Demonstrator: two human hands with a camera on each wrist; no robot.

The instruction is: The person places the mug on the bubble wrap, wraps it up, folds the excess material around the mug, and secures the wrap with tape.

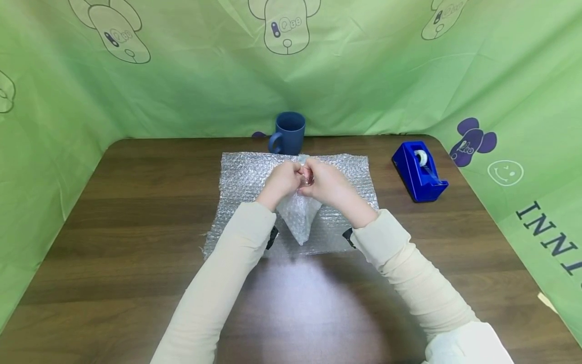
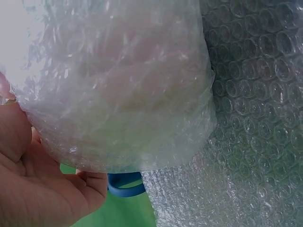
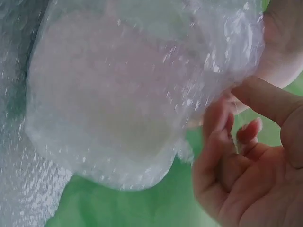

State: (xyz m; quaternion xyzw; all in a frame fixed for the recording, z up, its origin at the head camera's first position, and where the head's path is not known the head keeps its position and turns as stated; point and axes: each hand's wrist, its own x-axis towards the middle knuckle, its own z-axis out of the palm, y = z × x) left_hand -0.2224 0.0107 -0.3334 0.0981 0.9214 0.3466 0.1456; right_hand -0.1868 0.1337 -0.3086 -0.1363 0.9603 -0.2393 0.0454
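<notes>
A bundle in bubble wrap [image 1: 298, 217] is held up between both hands over a flat bubble wrap sheet [image 1: 241, 174]. Something pinkish shows dimly through its layers; what it is stays hidden. My left hand [image 1: 283, 181] grips one side of the bundle's edge, its fingers curled behind the wrap in the left wrist view. Close beside it, my right hand [image 1: 329, 183] pinches the wrap's edge between thumb and fingers [image 3: 215, 137]. The fingertips of both hands nearly meet at the top of the bundle in the head view.
A blue mug [image 1: 291, 132] stands just behind the sheet, handle to the left. At the right of the wooden table [image 1: 136, 212] sits a blue tape dispenser [image 1: 416, 174] with a roll of clear tape. Green printed cloth [image 1: 191, 86] hangs around the back and sides.
</notes>
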